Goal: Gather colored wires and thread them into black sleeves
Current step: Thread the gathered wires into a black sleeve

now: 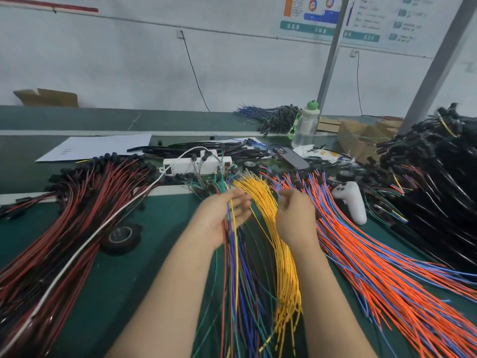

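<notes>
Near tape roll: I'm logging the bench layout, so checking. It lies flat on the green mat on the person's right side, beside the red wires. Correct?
No. The head view shows the near tape roll flat on the green mat on the person's left side, beside the red wires.

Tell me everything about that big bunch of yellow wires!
The bunch of thin yellow plastic-coated wires lies loose on the green table mat, fanning out away from the person. To its left lie blue and green wires, to its right orange wires. The right hand hovers over it; contact is unclear.
</notes>
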Demonstrator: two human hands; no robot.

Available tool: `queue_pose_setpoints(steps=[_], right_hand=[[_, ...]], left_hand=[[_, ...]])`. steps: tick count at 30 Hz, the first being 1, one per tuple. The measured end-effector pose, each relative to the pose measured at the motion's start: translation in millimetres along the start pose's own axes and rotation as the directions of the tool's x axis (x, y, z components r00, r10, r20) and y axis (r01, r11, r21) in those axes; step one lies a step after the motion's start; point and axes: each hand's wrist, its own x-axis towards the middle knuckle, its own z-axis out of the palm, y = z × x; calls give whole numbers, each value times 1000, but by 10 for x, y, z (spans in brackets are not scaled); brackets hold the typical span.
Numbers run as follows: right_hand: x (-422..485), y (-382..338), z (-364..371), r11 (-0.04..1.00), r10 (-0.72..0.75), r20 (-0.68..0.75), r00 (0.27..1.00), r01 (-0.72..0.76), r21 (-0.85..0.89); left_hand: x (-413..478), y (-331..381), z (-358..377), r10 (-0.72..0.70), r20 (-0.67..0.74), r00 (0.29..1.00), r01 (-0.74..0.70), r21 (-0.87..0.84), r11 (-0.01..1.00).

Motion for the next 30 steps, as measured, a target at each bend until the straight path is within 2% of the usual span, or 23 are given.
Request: queue_pose_setpoints(steps=[3,6,10,14,16,17,19,20,23,25,28,30], right_hand=[[-137,-211,9,994,-103,115,988,99,41],[-299,-229,21,993,-99,235,967,82,82],[-363,-183,-73,999,-33,395,918,46,-23],[-368,-189,-158,990,-40,496,868,102,-99],[-325,-156,-187,991,-31,485,874,89,-97],[-276,-130,-193,994,-20,422,907,62,-86],[-115,-51,-164,997,17,202,979,-1,-80],[-35,-23,-134,992,44,144,989,-27,-122],[125,27,-3,938,188,217,958,-110,-329],[163,43,70,910,260,241,935,-154,-384],[159,-22,84,926,164,211,964,-76,-370],[89,-142,72,958,41,271,962,39,-283]], left_hand=[[63,-131,82,-33,10,999,33,35,999],[114,-199,134,-89,7,996,88,111,990],[210,-309,134,-55,-97,994,79,268,960],[279,-426,129,-19,-146,989,63,303,951],[290,-449,135,-8,-151,989,58,324,944],[287,-446,132,-16,-144,989,60,312,948],[276,-428,130,-56,-126,991,86,250,964],[281,-427,133,-56,-123,991,85,246,966],[288,-441,121,-28,-141,990,67,278,958],[285,-456,108,-16,-161,987,64,292,954],[332,-470,93,22,-198,980,46,330,943],[334,-437,101,43,-192,980,7,251,968]])
